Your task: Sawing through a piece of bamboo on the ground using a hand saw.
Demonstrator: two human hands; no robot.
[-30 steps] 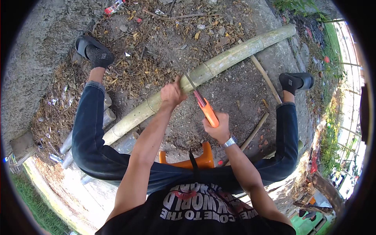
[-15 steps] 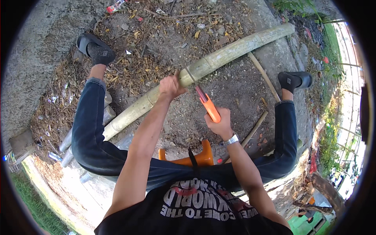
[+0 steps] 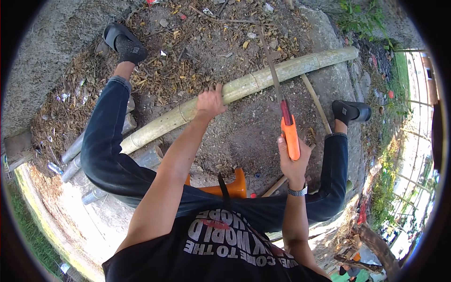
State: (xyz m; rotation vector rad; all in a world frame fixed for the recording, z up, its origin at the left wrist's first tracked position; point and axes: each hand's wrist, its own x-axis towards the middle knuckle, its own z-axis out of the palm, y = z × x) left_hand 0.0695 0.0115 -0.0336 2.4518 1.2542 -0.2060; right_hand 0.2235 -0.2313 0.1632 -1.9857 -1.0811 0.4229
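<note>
Sits over the orange stool (image 3: 240,183) at the near side. Grips the saw (image 3: 285,112) by its orange handle in the right hand (image 3: 294,169), with thumb and fingers closed round it. Relative to half a second ago, shifts the saw rightward, from just beside the left hand (image 3: 211,102) to beyond the next node of the bamboo pole (image 3: 241,89). Crosses the pole with the blade (image 3: 273,70) in this view; impossible to tell whether touching or above. Steadies the pole with the left hand, gripping over the top. By judgement, interrupts cutting at the former spot and widens clearance from the left hand. Extends, unsevered, diagonally between the legs and across the concrete strip (image 3: 322,28) at far right.
</note>
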